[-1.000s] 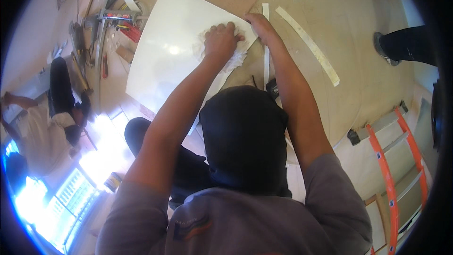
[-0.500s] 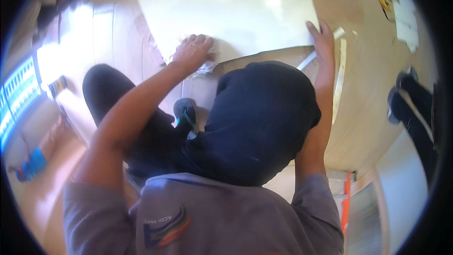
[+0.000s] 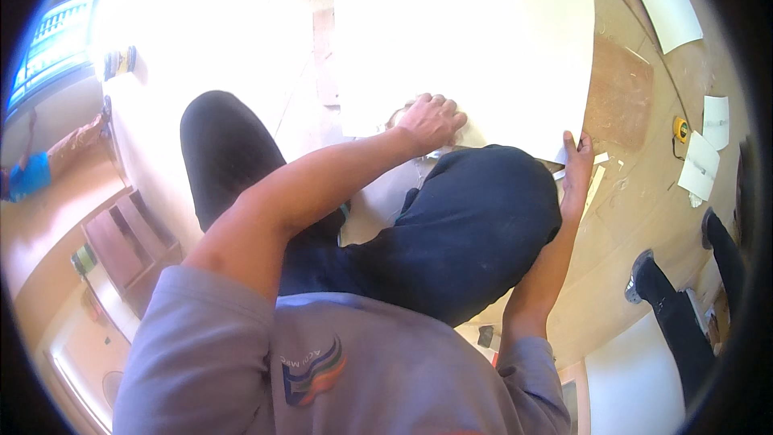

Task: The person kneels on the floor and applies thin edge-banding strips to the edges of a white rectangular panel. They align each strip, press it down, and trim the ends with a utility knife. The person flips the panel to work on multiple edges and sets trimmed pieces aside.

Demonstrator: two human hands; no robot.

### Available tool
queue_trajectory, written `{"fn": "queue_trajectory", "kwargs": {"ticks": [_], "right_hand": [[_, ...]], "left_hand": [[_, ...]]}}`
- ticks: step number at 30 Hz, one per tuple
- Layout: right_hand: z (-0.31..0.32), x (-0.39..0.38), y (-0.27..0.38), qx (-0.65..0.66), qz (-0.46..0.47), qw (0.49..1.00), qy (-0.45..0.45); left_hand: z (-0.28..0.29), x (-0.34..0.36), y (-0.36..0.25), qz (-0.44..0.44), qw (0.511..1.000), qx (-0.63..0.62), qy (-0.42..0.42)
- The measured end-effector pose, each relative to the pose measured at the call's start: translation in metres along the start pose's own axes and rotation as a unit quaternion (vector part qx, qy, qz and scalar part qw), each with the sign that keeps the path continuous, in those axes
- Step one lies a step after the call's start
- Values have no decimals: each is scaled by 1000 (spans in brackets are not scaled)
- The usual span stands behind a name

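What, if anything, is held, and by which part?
The right hand holds a flat white rectangular sheet by its near right corner; the left hand covers a crumpled whitish wad, its hold unclear.

Tan floor (image 3: pixel 616 221), large white sheet (image 3: pixel 467 40), brown board (image 3: pixel 622 101), yellow tape measure (image 3: pixel 681 129)

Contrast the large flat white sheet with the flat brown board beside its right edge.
The large flat white sheet is bright; the flat brown board is darker. The person's left hand is over the sheet's near edge and their right hand holds its near right corner; neither touches the board's visible part. Both look flat.
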State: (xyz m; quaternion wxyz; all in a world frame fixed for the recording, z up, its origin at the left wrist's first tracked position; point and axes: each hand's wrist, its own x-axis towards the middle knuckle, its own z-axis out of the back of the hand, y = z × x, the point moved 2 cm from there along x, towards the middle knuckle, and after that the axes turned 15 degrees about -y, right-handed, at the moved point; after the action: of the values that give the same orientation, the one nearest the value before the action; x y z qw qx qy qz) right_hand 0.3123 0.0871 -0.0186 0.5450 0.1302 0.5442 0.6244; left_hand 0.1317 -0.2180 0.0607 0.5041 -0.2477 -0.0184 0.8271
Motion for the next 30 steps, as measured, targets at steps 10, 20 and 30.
{"fn": "queue_trajectory", "kwargs": {"ticks": [10,20,30], "right_hand": [[-30,-44,69,-381,246,865,-216],[-124,-66,72,-464,361,796,-144],[-124,-64,73,-451,345,816,-112]], "left_hand": [[26,-8,157,274,949,-25,-156],[70,107,218,404,852,-48,-330],[104,225,115,265,891,18,-369]]}}
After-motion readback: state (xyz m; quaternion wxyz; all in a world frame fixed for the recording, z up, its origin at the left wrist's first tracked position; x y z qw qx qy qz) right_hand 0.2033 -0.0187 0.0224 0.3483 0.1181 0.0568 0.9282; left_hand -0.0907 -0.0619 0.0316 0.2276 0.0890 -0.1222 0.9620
